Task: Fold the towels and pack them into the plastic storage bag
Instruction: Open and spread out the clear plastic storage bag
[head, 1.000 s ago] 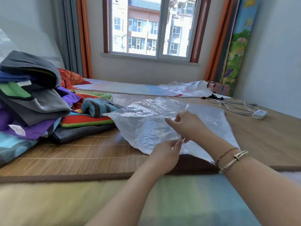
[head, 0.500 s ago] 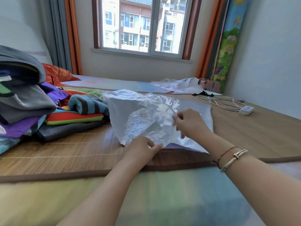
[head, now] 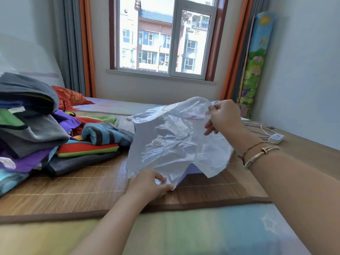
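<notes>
Both hands, left hand [head: 149,183] and right hand [head: 223,116], pinch the plastic storage bag [head: 174,144], nothing visible inside.

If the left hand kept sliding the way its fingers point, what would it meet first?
The left hand points right along the bamboo mat, pinching the plastic storage bag. Going on, it would likely push into the bag's hanging lower folds first; depth is unclear.

- Window [head: 161,37]: I see daylight and apartment blocks through it.
- Curtains [head: 77,45]: grey and orange, flanking the frame.
- Bamboo mat [head: 77,183]: covers the floor before me.
- Walls [head: 305,61]: pale, plain.
- Rolled play mat [head: 255,59]: upright in the right corner.
</notes>
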Demonstrator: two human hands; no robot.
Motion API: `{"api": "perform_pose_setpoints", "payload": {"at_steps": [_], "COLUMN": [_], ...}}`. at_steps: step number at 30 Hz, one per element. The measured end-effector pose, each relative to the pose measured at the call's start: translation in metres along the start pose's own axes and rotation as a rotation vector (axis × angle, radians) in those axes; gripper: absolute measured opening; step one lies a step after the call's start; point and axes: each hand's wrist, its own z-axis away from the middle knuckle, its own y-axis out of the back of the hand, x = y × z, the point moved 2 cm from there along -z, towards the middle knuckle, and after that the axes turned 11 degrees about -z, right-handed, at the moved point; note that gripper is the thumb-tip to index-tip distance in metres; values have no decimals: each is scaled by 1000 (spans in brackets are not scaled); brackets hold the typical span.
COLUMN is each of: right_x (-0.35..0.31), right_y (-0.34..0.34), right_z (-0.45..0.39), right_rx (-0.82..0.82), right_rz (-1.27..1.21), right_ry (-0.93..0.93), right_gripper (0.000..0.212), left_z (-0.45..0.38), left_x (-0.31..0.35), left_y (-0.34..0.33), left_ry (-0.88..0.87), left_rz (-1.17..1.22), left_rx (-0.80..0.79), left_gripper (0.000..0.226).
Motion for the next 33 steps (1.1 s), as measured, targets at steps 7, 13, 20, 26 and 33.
{"api": "perform_pose_setpoints", "payload": {"at_steps": [7,13,20,26,33], "right_x": [1,39,20,15,46], "right_y": [-18,-22,-4,-23,-20], "right_z": [14,43,23,15,14], "right_rx": [-221,-509,-278,-261,-397], "right_rz": [182,1005,1429,1366,1158], "right_ry": [-121,55,201,300,202], "right_gripper": [31,85,94,96,89], "left_z": [-9,-6,-2,-8,-12], "left_x": [21,27,18,22,57], "left_y": [5,-19,-5,-6,-12], "left_ry": [37,182,260,254,8], "left_rz": [4,-183,-426,-427,190], "left_rx": [44,-3,-71,-114,-77], "left_gripper": [55,113,115,109,53]}}
